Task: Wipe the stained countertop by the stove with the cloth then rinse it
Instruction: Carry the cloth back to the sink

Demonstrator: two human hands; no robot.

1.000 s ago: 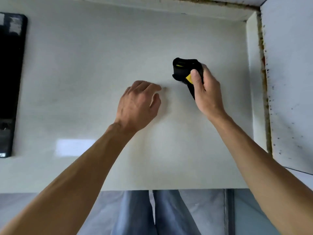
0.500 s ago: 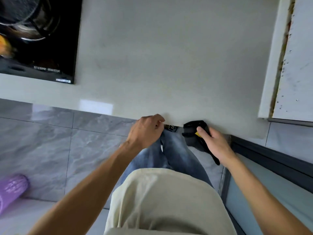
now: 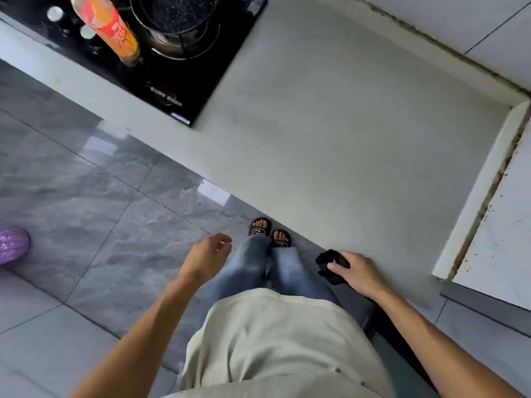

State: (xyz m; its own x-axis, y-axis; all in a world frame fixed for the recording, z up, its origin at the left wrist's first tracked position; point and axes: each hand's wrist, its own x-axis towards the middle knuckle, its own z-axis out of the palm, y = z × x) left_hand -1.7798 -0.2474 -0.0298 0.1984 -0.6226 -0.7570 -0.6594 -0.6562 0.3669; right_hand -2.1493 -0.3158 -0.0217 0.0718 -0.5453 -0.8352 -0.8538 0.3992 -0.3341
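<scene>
Right hand (image 3: 360,272) clamped on the black cloth (image 3: 327,262), off the countertop (image 3: 330,145) edge at 5 o'clock. Left hand (image 3: 208,255) empty, fingers loosely curled, over the floor (image 3: 86,202). Risk: cloth drips or sheds grime onto tiles on the way to rinsing. Countertop pale, faint smears; stove (image 3: 172,67) with pot (image 3: 175,12) and bottle (image 3: 110,30) at 11 o'clock.

The countertop (image 3: 330,145) is pale grey. The stove (image 3: 184,79) is shiny black. The cloth (image 3: 329,264) is black with yellow. The floor (image 3: 94,202) has grey marble swirls.
</scene>
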